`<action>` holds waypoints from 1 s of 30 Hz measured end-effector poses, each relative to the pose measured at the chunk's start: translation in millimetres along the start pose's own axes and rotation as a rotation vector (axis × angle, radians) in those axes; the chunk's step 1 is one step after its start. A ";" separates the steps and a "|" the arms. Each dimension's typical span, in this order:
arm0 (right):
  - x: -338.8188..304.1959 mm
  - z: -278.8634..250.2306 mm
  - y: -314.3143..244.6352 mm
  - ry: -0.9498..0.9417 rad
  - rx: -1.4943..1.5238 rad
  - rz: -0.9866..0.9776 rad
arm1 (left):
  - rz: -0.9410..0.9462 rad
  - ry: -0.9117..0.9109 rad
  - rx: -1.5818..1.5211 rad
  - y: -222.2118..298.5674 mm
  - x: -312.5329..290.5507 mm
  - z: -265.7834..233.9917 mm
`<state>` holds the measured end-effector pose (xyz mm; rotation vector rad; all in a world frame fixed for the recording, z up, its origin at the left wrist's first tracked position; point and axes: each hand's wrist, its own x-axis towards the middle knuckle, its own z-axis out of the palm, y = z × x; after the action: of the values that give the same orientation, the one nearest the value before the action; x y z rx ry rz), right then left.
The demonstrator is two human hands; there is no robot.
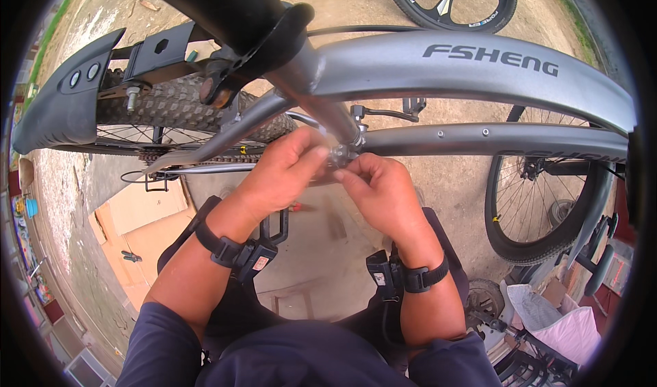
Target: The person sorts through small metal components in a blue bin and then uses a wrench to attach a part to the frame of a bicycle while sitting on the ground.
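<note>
A grey bicycle frame (369,58) spans the view in front of me, its seat tube (332,113) rising between my hands and the black seatpost (219,10). Low on that tube sits a small metal part (340,156), apparently the front derailleur; fingers and blur hide much of it. My left hand (284,175) is closed at its left side, thumb and fingers gripping it. My right hand (376,188) pinches thumb against forefinger just below and right of the part; whatever lies between those fingertips is too small to make out. Both wrists wear black straps with small devices.
A knobby rear tyre (171,106) and dark fender (65,99) are at the left, the front wheel (494,216) at the right. Cardboard (147,202) lies on the ground with a small dark tool (131,256) on it. Another bicycle wheel (503,10) is beyond the frame.
</note>
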<state>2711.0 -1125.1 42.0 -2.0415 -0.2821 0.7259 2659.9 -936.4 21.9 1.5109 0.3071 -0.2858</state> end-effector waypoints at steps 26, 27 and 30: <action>8.0 -14.3 0.2 0.054 -0.049 -0.046 | -0.157 -0.029 -0.092 5.5 -0.4 2.2; 9.5 -15.6 -0.9 0.045 -0.037 -0.030 | -0.143 -0.031 -0.096 3.9 -0.1 2.0; 16.1 -19.8 -0.8 0.053 -0.097 -0.050 | -0.129 -0.035 -0.111 3.4 0.4 2.9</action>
<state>2735.7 -1131.0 44.5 -2.1347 -0.3426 0.6366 2661.5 -939.2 25.0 1.3779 0.3871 -0.3907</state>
